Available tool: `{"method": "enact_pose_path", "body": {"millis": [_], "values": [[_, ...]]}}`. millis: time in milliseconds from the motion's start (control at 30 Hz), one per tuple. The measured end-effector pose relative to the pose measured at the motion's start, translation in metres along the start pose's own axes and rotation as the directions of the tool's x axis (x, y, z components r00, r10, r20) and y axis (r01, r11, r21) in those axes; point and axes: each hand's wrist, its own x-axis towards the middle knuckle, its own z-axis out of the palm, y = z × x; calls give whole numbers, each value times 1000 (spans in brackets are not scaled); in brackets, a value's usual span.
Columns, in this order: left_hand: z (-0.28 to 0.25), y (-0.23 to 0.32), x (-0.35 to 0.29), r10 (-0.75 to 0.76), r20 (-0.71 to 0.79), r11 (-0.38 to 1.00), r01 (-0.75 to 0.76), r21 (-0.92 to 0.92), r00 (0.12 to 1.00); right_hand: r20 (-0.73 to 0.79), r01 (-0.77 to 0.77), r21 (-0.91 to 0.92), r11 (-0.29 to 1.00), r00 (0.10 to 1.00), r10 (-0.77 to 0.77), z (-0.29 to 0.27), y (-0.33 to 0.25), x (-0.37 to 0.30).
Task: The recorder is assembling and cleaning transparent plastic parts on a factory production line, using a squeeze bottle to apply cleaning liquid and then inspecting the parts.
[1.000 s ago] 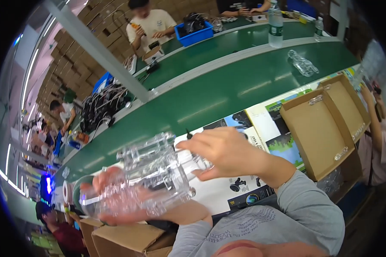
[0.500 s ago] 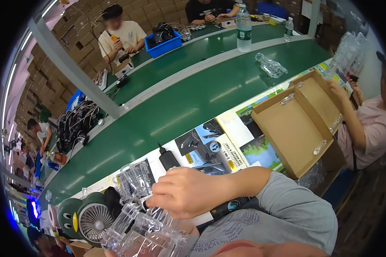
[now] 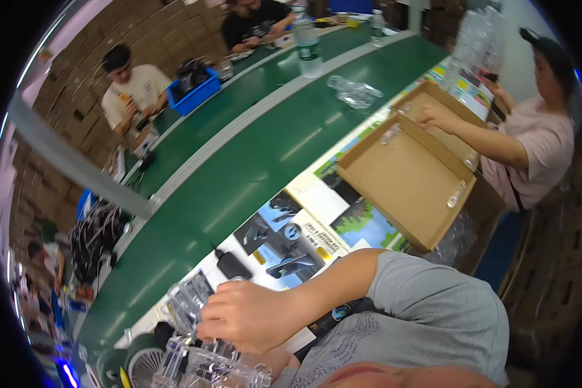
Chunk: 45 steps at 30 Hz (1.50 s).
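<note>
My right hand (image 3: 246, 315) reaches in from the right, its fingers curled down at the top of a clear plastic part (image 3: 213, 370) close to the lower edge. My left hand (image 3: 277, 359) is behind and under that part; only some skin shows, and its fingers are mostly hidden. The part is transparent, with knobs and rims. Just beyond my right fingers lie more clear plastic pieces (image 3: 186, 302) on the bench. A green fan (image 3: 145, 363) with a round grille stands to the left, partly cut off. A black adapter-like block (image 3: 233, 265) lies beyond my right wrist.
Printed boxes (image 3: 284, 239) line the bench. An open cardboard tray (image 3: 407, 187) with small clear parts sits at right, a co-worker's hand (image 3: 436, 119) over it. Beyond run a green belt (image 3: 239, 187), water bottle (image 3: 307, 48), blue bin (image 3: 197, 92), cables (image 3: 97, 242) and a metal post (image 3: 77, 158).
The view has turned, so the bench and far workers sit farther left and the fan is more cut off. My hands stay at the clear part. The co-worker's hand has moved over the tray.
</note>
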Motion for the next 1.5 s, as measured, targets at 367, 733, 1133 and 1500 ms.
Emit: {"method": "enact_pose_path", "body": {"millis": [367, 733, 1133, 1500], "values": [[0, -36, -4, -115, 13, 989, 113, 94, 993, -16, -59, -13, 998, 998, 59, -3, 6, -4], [-5, -23, -3, -94, -14, 936, 93, 339, 995, -23, -82, -53, 995, 996, 81, -4, 8, 3], [35, 0, 21, -23, 190, 668, -126, 733, 981, 132, -118, -247, 962, 979, 154, -64, 17, 6], [103, -50, 12, -427, 457, 259, -379, 888, 780, -221, -56, 326, 944, 966, 133, -19, 28, 18]]}}
